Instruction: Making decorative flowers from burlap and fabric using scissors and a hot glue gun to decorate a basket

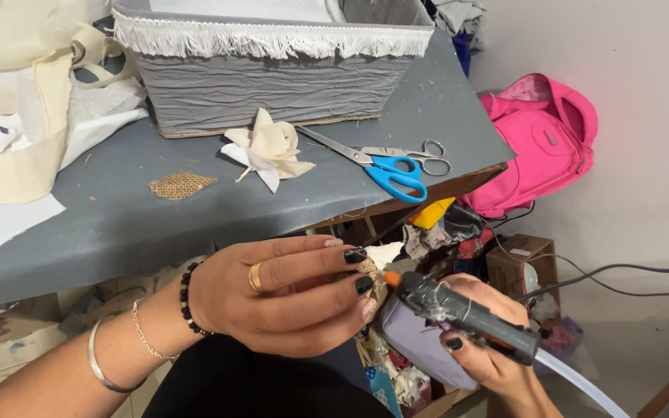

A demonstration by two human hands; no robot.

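Two hands, left hand [280, 294] pinching fabric scrap [377, 259], right hand [489, 340] gripping glue gun [466, 313]

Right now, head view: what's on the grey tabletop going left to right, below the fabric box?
Cream fabric strips → burlap scrap → cream fabric flower → blue-handled scissors → small metal scissors. Off the table's right edge: pink backpack.

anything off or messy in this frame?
Mostly clutter. Blue-handled scissors lie near the table's front edge. Fabric scraps are heaped loosely in a box below. The glue gun body is wrapped in tape, looks patched.
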